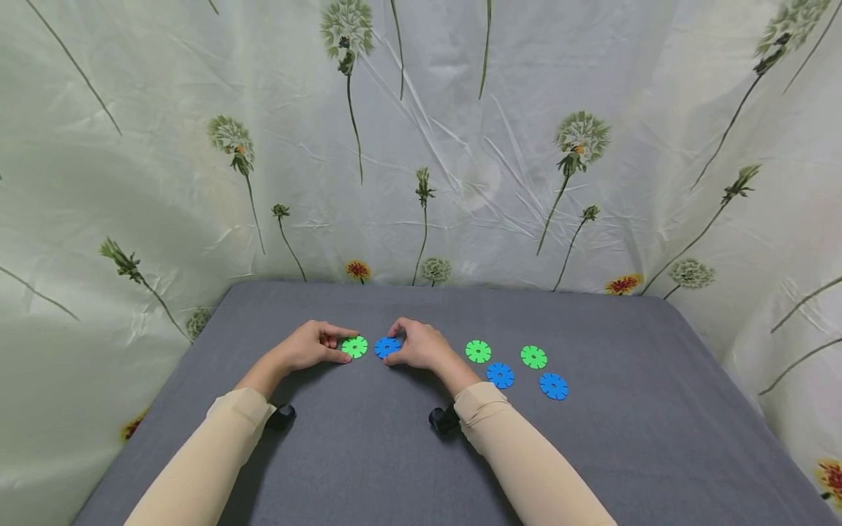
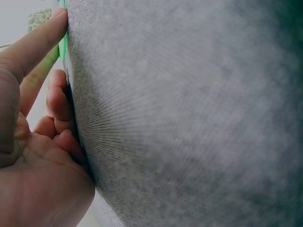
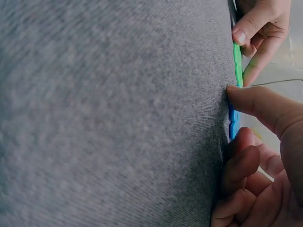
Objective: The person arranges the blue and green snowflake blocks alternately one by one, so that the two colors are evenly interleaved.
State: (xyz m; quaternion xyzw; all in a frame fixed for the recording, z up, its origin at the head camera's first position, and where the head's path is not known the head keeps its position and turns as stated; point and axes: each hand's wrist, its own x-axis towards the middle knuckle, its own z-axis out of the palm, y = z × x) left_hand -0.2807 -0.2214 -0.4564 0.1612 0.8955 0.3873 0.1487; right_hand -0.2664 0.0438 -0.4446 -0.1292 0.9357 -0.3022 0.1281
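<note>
The left hand (image 1: 309, 346) is pinching a flat green notched disc (image 1: 354, 347), plastic I'd guess, by its edges. The right hand (image 1: 422, 345) pinches a flat blue notched disc (image 1: 387, 348), small gap between them, on the grey cloth-covered counter (image 1: 368, 446). 2 more green discs (image 1: 478, 351) and 2 more blue discs (image 1: 501, 375) lie farther right. Imo it's the positioning step; next move probably calls for careful alignment.
</note>
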